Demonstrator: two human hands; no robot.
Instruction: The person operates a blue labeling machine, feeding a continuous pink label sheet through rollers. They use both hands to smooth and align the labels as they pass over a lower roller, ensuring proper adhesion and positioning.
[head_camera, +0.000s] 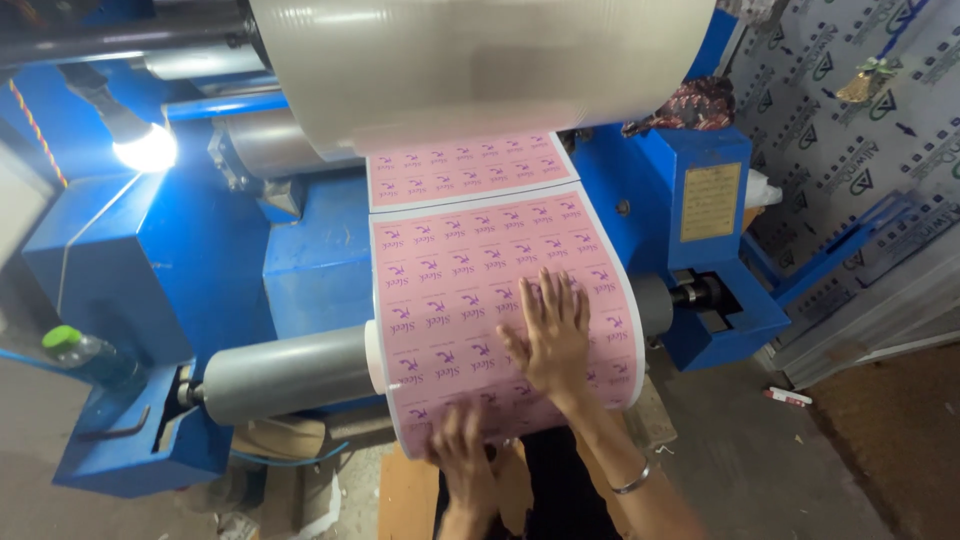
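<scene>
A pink printed sheet (470, 260) with rows of small purple marks wraps over a grey roller (285, 372) of a blue machine (150, 270). My right hand (550, 335) lies flat on the sheet with fingers spread, a metal bangle on its wrist. My left hand (462, 448) presses the sheet's lower edge near the roller's underside, its fingers blurred. Above, a large roll of clear film (480, 65) hangs over the sheet.
A lit bulb (147, 148) glows at the left. A green-capped bottle (85, 355) rests on the machine's left bracket. Printed grey panels (860, 150) lean at the right. A brown board (408, 495) lies below the roller, and a small red-white object (788, 397) lies on the floor.
</scene>
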